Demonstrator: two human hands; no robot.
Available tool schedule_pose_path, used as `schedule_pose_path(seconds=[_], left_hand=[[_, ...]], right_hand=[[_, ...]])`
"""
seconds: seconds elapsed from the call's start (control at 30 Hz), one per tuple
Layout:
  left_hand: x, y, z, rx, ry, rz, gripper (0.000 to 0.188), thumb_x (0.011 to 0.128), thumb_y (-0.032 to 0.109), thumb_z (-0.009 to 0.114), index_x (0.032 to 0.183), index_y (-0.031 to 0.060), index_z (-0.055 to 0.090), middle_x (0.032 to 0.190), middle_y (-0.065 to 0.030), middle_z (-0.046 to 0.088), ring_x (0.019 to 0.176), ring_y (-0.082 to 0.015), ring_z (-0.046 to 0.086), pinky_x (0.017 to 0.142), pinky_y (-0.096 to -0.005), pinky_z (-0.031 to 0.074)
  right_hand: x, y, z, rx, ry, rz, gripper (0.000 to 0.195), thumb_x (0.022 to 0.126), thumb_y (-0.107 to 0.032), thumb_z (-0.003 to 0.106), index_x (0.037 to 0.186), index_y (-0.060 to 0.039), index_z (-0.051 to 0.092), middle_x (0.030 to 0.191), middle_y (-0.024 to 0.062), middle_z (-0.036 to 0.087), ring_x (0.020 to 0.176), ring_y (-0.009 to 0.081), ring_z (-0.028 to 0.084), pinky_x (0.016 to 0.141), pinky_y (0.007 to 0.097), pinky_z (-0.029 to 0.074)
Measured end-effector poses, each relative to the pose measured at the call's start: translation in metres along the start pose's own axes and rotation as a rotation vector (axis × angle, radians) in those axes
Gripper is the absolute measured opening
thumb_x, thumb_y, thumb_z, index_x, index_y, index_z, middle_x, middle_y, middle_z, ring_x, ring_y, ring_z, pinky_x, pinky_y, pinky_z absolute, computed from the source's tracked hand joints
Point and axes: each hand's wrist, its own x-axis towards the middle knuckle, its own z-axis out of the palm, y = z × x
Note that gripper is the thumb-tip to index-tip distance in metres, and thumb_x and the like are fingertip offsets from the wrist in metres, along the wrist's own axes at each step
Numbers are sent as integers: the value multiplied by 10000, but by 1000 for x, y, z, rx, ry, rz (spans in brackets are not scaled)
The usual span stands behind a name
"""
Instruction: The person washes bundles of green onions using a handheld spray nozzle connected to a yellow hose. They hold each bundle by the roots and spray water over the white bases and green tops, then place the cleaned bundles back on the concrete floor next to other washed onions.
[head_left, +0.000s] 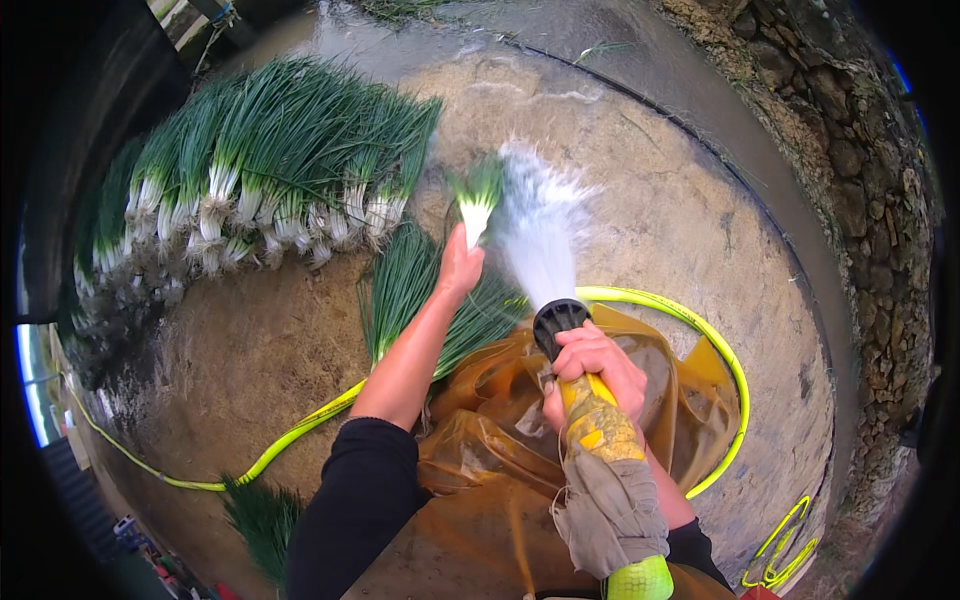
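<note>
My left hand (460, 262) grips a bunch of green onions (478, 196) near its white lower stems, the green tops pointing away from me. In my right hand (600, 364) is a hose nozzle (559, 324) with a black head, its body wrapped in worn yellow tape and grey cloth. A wide white spray of water (541, 217) shoots forward from it, just right of the bunch. Below my left forearm lie more green onions (405, 281), partly hidden by the arm. An amber waterproof apron (495, 450) covers my lap.
A long pile of green onions (277, 150) lies at the left, roots towards me. The yellow hose (739, 390) loops around my right side and runs left across wet concrete (675, 217). Another dark green bunch (262, 517) sits lower left. A stone wall (840, 165) borders the right.
</note>
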Motion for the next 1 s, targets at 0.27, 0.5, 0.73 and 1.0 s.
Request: schedule_pose_path(seconds=[0.27, 0.5, 0.73, 1.0], left_hand=[[-16, 74, -34, -1052, -123, -260, 662, 1022, 344, 607, 1542, -1, 383, 1462, -187, 549, 1254, -310, 608, 1122, -467, 449], [-78, -57, 46, -1036, -387, -701, 233, 983, 178, 634, 1206, 117, 665, 1010, 40, 713, 716, -60, 601, 483, -214, 303], [-71, -64, 50, -982, -109, -677, 246, 945, 8, 601, 1180, 61, 646, 1074, -87, 723, 852, -233, 701, 683, -386, 573], [-80, -44, 66, -1059, -69, -593, 311, 1078, 308, 500, 1227, 85, 656, 1157, -88, 713, 1001, -254, 700, 905, -452, 565]], right_hand=[[4, -27, 5, 147, -32, -49, 250, 664, -5, 769, 820, -88, 591, 819, 54, 692, 904, 297, 750, 965, 484, 553], [-31, -14, -8, 16, -35, 87, 279, 651, -2, 791, 832, -69, 590, 797, 67, 690, 901, 296, 753, 956, 473, 554], [-18, -13, 5, 118, -78, 31, 291, 648, 6, 799, 857, -61, 609, 808, 67, 689, 913, 298, 754, 949, 460, 557], [-21, -22, 2, 145, -96, 34, 287, 644, 3, 804, 842, -64, 608, 815, 70, 691, 912, 301, 754, 957, 456, 554]])
